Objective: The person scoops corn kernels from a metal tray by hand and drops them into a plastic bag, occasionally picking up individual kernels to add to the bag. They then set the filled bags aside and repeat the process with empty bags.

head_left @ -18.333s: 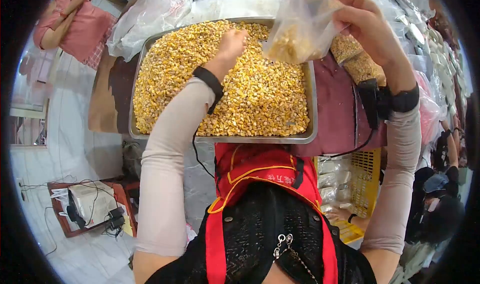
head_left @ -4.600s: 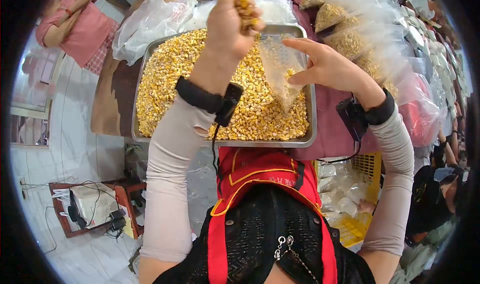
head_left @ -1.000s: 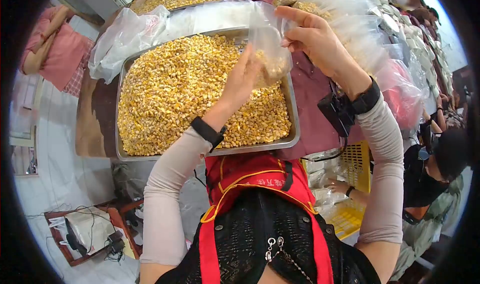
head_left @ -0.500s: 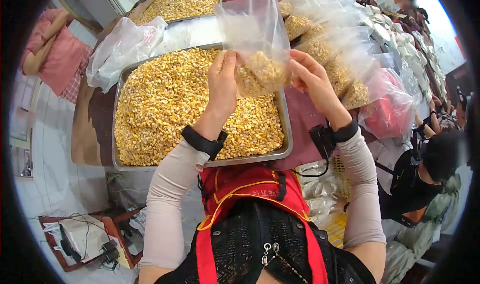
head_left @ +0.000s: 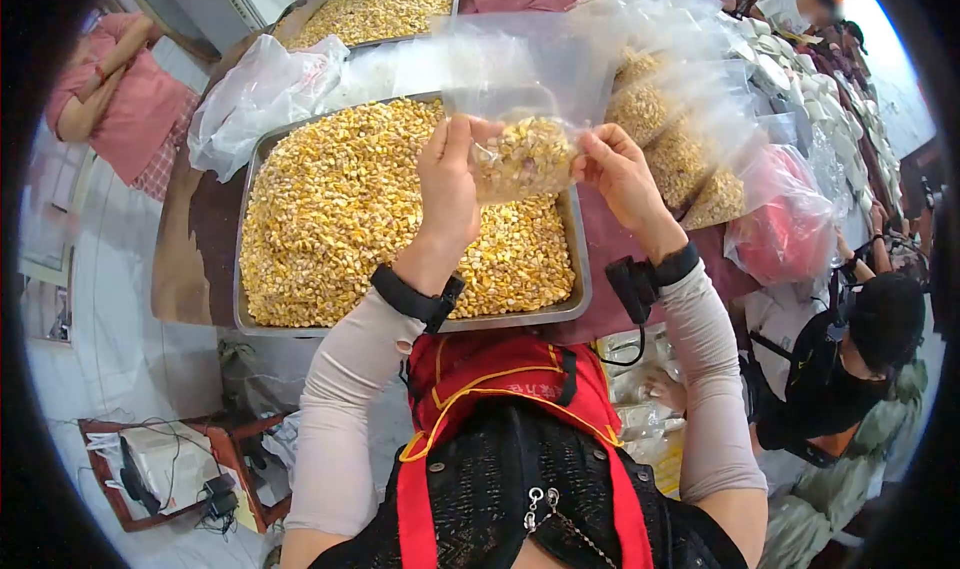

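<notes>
A clear plastic bag (head_left: 525, 159) with yellow kernels in its lower part is held between both hands, above the right part of a metal tray (head_left: 470, 323) heaped with corn kernels (head_left: 340, 219). My left hand (head_left: 449, 181) grips the bag's left edge, thumb and fingers pressed together. My right hand (head_left: 622, 174) pinches its right edge. The bag's empty upper part spreads away from me. Just right of my right hand stand several filled clear bags (head_left: 683, 159).
A crumpled white plastic bag (head_left: 262, 99) lies behind the tray's left side. A second tray of kernels (head_left: 385, 9) is at the back, with another person's hands there. Right: a pink bag (head_left: 782, 224) and a person in black (head_left: 835, 374). A person in pink (head_left: 130, 109) stands left.
The kernel bag's filled part has flattened out between my hands, and its empty top has tipped away from me. Another person's hand has appeared among the packets at lower right.
</notes>
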Motion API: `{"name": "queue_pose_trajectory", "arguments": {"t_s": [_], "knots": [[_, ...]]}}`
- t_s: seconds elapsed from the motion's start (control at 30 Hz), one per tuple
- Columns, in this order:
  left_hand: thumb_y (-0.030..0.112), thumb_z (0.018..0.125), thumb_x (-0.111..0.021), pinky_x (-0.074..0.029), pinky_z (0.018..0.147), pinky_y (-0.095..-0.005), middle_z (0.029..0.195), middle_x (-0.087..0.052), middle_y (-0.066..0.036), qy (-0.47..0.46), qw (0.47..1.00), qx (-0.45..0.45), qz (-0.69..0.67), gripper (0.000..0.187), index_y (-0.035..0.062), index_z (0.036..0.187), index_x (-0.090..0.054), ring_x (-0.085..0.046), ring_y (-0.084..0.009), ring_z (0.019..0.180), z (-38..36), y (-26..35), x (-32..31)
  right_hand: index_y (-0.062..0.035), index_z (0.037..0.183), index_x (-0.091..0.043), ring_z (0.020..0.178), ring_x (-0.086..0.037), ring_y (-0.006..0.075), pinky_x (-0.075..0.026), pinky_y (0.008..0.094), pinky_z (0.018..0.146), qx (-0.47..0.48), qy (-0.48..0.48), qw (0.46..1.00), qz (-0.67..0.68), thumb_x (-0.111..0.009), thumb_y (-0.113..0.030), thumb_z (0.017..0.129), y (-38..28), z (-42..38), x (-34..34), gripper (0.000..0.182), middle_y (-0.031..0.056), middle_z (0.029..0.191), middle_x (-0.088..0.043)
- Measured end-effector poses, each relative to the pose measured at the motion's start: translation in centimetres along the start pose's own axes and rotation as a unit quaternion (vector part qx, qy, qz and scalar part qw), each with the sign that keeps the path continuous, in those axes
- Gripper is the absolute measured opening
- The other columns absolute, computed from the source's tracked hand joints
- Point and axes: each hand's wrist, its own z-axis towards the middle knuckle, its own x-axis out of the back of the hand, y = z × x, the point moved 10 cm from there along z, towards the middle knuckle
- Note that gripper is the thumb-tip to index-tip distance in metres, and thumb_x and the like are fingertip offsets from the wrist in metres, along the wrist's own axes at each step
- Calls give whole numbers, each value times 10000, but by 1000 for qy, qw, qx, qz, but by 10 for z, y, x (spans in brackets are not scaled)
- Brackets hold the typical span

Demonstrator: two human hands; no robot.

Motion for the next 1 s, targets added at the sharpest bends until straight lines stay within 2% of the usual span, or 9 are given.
{"name": "queue_pose_trajectory", "arguments": {"t_s": [0.07,0.13,0.2,0.23,0.47,0.73,0.83,0.93,1.0], "knots": [[241,944,-413,-407,754,-283,831,-592,-49,23,997,6,68,279,36,827,-562,-525,-122,785,2,-10,11,-102,878,-482,660,-515,48,-410,200,578,-86,52,988,-114,-557,-241,877,12,-1,17,158,-44,740,-523],[247,945,-406,-399,751,-277,807,-587,-41,17,995,-28,92,300,29,805,-558,-518,-121,774,3,-10,14,-101,949,-504,669,-506,41,-398,189,564,-77,48,985,-147,-548,-264,879,-4,0,14,183,-46,782,-521],[255,943,-403,-398,749,-276,779,-585,-40,-13,977,-54,207,308,25,801,-551,-517,-119,765,1,-10,14,-97,1037,-514,656,-496,34,-382,174,548,6,75,986,-151,-541,-267,881,-34,3,13,233,-36,823,-520],[260,941,-409,-385,794,-285,816,-593,-46,-29,973,-28,228,285,39,832,-551,-523,-130,833,2,-17,17,-84,1095,-506,638,-472,26,-370,163,534,21,93,986,-139,-540,-279,881,-48,0,6,292,-28,840,-507],[228,937,-403,-401,733,-276,751,-574,-34,-58,941,-99,318,287,30,792,-552,-518,-121,747,-4,-12,13,-72,1021,-559,589,-422,16,-343,163,508,26,7,953,-300,-568,-209,854,-67,1,-17,216,-48,723,-464],[237,924,-432,-406,705,-257,757,-565,-27,-84,959,-15,269,279,19,828,-576,-506,-104,734,-7,-36,23,-24,988,-566,648,-455,42,-393,193,573,-16,-10,928,-372,-545,-203,868,-64,0,-24,216,-14,812,-500],[200,895,-486,-424,675,-259,793,-589,-38,-101,948,-6,303,212,11,890,-582,-526,-107,732,-12,-32,25,15,943,-572,705,-506,89,-415,232,626,21,-55,908,-414,-525,-224,873,-60,2,-30,254,30,835,-536],[163,874,-520,-435,658,-264,791,-595,-35,-119,934,14,336,156,27,924,-576,-534,-107,721,-24,-29,23,43,895,-572,789,-551,161,-431,270,684,84,-99,875,-467,-504,-228,871,-72,-6,-50,281,91,901,-567],[137,853,-542,-447,650,-283,792,-608,-63,-128,933,-24,336,141,30,942,-564,-557,-129,720,-31,-26,21,51,889,-576,855,-563,210,-432,293,739,135,-139,791,-580,-483,-218,860,-76,-15,-65,286,123,963,-575]]}}
